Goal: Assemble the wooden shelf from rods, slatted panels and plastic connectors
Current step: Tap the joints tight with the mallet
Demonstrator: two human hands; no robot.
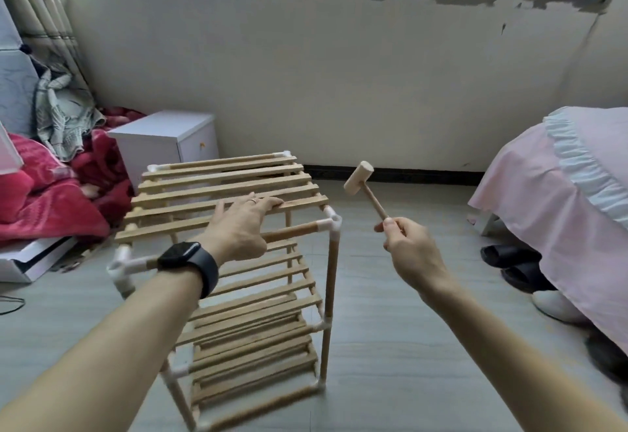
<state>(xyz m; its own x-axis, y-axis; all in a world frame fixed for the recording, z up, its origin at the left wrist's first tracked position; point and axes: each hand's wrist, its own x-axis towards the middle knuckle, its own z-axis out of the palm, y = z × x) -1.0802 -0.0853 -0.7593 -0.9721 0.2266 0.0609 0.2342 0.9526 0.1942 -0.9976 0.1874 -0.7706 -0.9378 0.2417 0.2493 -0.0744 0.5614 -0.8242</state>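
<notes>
Standing upright on the grey tiled floor [390, 346], the wooden shelf [272, 299] is showing several tiers of pale slats stacked one under another. Round wooden rods [331, 278] are forming its uprights and rails, and white plastic connectors are joining them at the corners. The top panel [221, 180] is lying level, its slats running across the frame. One three-way connector [331, 222] is sitting at the near right corner with its upper socket facing up.

Behind the shelf a white cabinet [163, 139] is standing against the wall with its door closed, so its contents are staying hidden. A flat white box [30, 261] is lying on the floor at the far left; what it is holding cannot be told.

The left hand [238, 227], with a dark watch [188, 260] on its wrist, is resting palm down on the near slats of the top panel, fingers stretched out straight and gripping nothing. The right hand [407, 248] is hovering just to the right of the shelf's near right corner, apart from it, and is pinching the end of a small wooden mallet [360, 176] by its handle. The mallet head is pointing up and away, raised above the level of the top panel.
</notes>
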